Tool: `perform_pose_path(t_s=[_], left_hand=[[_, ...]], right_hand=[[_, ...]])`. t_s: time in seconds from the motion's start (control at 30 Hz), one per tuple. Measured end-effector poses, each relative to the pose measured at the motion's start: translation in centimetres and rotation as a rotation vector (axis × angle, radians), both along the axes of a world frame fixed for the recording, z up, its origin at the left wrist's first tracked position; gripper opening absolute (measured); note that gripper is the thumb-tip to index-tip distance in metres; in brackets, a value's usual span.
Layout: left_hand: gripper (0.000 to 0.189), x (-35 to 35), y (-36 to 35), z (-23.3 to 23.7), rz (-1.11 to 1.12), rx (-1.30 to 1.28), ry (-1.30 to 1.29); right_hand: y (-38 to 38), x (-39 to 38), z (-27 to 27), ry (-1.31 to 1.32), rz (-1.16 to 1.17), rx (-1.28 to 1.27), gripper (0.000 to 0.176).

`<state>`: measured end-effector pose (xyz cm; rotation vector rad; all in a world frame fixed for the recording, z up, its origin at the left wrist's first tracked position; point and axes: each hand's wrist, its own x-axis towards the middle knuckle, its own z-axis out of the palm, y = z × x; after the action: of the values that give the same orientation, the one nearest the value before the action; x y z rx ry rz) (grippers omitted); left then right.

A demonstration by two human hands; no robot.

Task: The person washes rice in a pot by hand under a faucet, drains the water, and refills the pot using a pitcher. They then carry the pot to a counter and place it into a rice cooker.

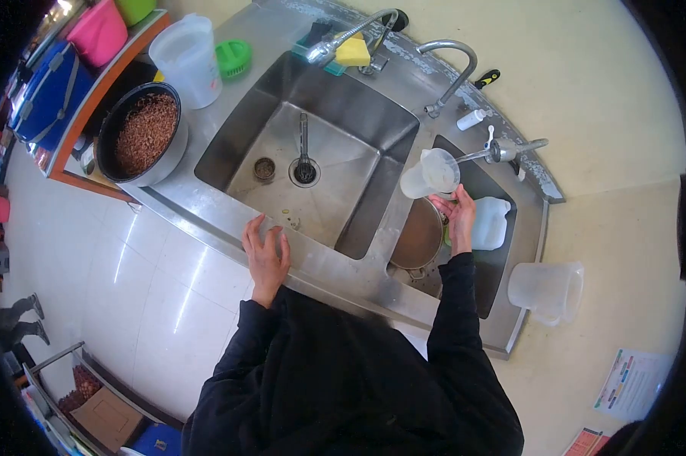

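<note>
My left hand [266,253] rests with its fingers apart on the steel front edge of the large sink [324,152], holding nothing. My right hand [458,215] holds a translucent plastic jug [431,174] from below, over the small sink. A stream from the filter tap [503,150] seems to run into the jug. Below it, a metal pot [419,237] with brownish contents stands in the small sink, beside a whitish plastic container [490,223]. A whisk [304,144] lies in the large sink with its wires over the drain.
On the left counter stand a pot of reddish-brown flakes [147,137], a tall clear pitcher [187,61] and a green lid [233,58]. A yellow sponge [352,52] sits behind the large sink. Another translucent pitcher [545,292] is at the right end. A person's legs [23,319] show far left.
</note>
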<state>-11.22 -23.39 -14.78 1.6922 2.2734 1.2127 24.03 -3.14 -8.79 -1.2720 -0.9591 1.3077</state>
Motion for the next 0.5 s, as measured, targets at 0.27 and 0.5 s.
perform_pose_path(t_s=[0.27, 0.5], left_hand=[[0.017, 0.0, 0.0, -0.1, 0.011, 0.004, -0.011], [0.018, 0.0, -0.1, 0.3, 0.023, 0.033, -0.035]], right_hand=[[0.2, -4.8, 2.5, 0.063, 0.107, 0.028, 0.033], [0.9, -7.7, 3.3, 0.058, 0.213, 0.072, 0.033]])
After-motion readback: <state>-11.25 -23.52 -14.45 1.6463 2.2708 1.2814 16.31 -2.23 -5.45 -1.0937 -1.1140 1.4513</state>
